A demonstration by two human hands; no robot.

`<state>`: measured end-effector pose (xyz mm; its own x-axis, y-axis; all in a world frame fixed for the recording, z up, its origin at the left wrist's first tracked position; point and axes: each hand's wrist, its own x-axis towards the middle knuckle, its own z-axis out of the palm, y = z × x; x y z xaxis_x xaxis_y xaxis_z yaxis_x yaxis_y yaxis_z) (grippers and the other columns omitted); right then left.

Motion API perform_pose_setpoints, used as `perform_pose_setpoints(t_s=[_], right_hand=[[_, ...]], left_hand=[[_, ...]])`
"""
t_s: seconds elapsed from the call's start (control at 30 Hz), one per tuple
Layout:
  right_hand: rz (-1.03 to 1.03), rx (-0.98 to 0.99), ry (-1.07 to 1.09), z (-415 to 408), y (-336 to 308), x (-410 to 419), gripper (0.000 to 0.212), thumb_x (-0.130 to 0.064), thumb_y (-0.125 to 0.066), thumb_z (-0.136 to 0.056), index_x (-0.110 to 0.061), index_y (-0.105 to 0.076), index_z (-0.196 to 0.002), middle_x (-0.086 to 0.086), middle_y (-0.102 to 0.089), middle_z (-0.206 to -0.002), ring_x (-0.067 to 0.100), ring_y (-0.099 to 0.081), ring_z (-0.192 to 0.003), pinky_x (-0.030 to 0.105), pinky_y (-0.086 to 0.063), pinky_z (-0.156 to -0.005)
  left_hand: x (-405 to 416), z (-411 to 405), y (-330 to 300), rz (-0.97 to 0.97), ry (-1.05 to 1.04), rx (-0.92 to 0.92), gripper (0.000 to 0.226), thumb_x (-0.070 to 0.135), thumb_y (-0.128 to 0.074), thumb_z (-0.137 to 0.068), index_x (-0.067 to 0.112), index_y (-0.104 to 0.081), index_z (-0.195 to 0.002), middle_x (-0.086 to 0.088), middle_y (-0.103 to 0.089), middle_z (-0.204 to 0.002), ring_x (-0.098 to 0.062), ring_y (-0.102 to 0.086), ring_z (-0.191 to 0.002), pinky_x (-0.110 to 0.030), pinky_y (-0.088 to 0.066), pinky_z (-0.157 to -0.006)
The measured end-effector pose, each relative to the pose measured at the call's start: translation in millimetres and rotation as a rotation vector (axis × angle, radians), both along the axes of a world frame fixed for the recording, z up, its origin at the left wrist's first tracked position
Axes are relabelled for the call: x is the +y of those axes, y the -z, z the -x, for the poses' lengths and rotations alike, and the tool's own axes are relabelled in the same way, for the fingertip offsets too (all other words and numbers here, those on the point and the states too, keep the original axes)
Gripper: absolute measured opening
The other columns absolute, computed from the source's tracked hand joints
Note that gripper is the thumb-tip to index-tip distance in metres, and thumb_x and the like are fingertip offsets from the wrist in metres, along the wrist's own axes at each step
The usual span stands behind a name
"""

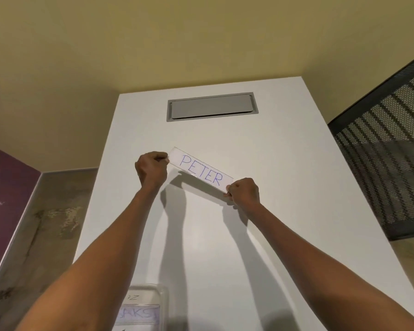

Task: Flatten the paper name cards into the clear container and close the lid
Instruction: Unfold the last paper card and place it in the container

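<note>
A white paper name card [201,169] with "PETER" in blue letters is held just above the white table [285,163], slanting from upper left to lower right. My left hand [151,170] pinches its left end and my right hand [245,191] pinches its right end. The clear container [141,306] sits at the table's near edge between my forearms, partly cut off by the frame. It holds other lettered cards. I cannot see its lid.
A grey rectangular cable hatch [212,106] is set into the table's far part. A black mesh chair back [387,163] stands close to the table's right edge. A concrete floor [34,223] lies to the left.
</note>
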<state>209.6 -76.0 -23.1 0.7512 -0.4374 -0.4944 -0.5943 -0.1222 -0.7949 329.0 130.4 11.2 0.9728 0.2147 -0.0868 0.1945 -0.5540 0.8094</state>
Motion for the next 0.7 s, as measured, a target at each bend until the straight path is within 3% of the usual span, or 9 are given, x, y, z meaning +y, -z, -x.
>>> perform_pose_setpoints(t_s=[0.07, 0.13, 0.2, 0.27, 0.37, 0.5, 0.6, 0.7], right_hand=[[0.096, -0.011, 0.0, 6.8, 3.6, -8.1, 0.024, -0.004, -0.053, -0.078, -0.002, -0.057, -0.055, 0.005, -0.067, -0.056, 0.028, -0.07, -0.06, 0.036, -0.055, -0.047], [0.176, -0.022, -0.025, 13.2, 4.6, -15.1, 0.024, -0.01, -0.053, -0.073, 0.0, -0.051, -0.052, 0.006, -0.064, -0.052, 0.028, -0.068, -0.058, 0.043, -0.054, -0.045], [0.265, -0.032, -0.058, 18.8, 3.4, -22.0, 0.025, -0.013, -0.056, -0.071, 0.0, -0.048, -0.051, 0.013, -0.058, -0.051, 0.023, -0.05, -0.045, 0.037, -0.048, -0.043], [0.328, -0.053, -0.088, 24.6, -1.8, -28.8, 0.031, -0.014, -0.058, -0.072, -0.006, -0.042, -0.046, 0.015, -0.043, -0.05, 0.016, -0.032, -0.05, 0.027, -0.033, -0.047], [0.38, -0.097, -0.092, 34.3, -6.3, -39.3, 0.041, -0.014, -0.061, -0.075, -0.015, -0.027, -0.051, 0.003, -0.023, -0.057, 0.017, -0.021, -0.059, 0.028, -0.022, -0.049], [0.448, -0.087, -0.084, 43.0, -2.3, -54.9, 0.036, -0.016, -0.061, -0.075, -0.011, -0.031, -0.055, 0.001, -0.022, -0.058, 0.018, -0.02, -0.059, 0.029, -0.022, -0.048], [0.493, -0.111, -0.083, 47.7, 2.3, -65.6, 0.031, -0.017, -0.059, -0.075, -0.004, -0.036, -0.059, 0.002, -0.023, -0.058, 0.018, -0.022, -0.06, 0.029, -0.023, -0.048], [0.543, -0.12, -0.078, 52.4, 8.6, -74.4, 0.026, -0.017, -0.059, -0.075, -0.001, -0.042, -0.063, 0.008, -0.033, -0.057, 0.024, -0.031, -0.059, 0.03, -0.032, -0.051]], left_hand=[[-1.0, 11.3, 0.6, 0.03, -0.008, 0.017, 0.013, 0.008, -0.071, -0.079, 0.013, -0.075, -0.091, -0.003, -0.074, -0.084, -0.015, -0.068, -0.081, -0.028, -0.055, -0.083], [-2.6, 23.1, 0.9, 0.045, -0.003, 0.027, 0.014, 0.007, -0.072, -0.078, 0.011, -0.075, -0.091, -0.004, -0.074, -0.085, -0.014, -0.068, -0.081, -0.023, -0.052, -0.082], [-4.2, 34.8, 1.4, 0.048, -0.002, 0.047, 0.014, 0.006, -0.073, -0.077, 0.011, -0.075, -0.091, -0.003, -0.074, -0.084, -0.014, -0.067, -0.08, -0.022, -0.051, -0.082], [-5.5, 44.6, 4.3, 0.063, -0.012, 0.071, 0.016, 0.003, -0.074, -0.076, 0.011, -0.074, -0.09, -0.003, -0.073, -0.083, -0.014, -0.067, -0.079, -0.024, -0.052, -0.083], [-10.4, 58.9, 7.4, 0.098, -0.028, 0.12, 0.023, 0.0, -0.074, -0.076, 0.008, -0.071, -0.097, -0.004, -0.073, -0.084, -0.012, -0.066, -0.078, -0.025, -0.052, -0.083], [-19.3, 74.7, 14.4, 0.078, 0.015, 0.166, 0.026, -0.001, -0.075, -0.076, 0.006, -0.072, -0.101, -0.002, -0.072, -0.082, -0.011, -0.065, -0.079, -0.02, -0.047, -0.081], [-27.5, 85.8, 19.1, 0.019, 0.058, 0.153, 0.022, 0.0, -0.075, -0.075, 0.008, -0.075, -0.095, 0.001, -0.069, -0.074, -0.014, -0.066, -0.076, -0.024, -0.052, -0.079], [-35.0, 97.9, 22.8, -0.036, 0.096, 0.14, 0.015, -0.002, -0.064, -0.076, 0.009, -0.073, -0.076, 0.001, -0.069, -0.068, -0.004, -0.062, -0.06, -0.019, -0.047, -0.061]])
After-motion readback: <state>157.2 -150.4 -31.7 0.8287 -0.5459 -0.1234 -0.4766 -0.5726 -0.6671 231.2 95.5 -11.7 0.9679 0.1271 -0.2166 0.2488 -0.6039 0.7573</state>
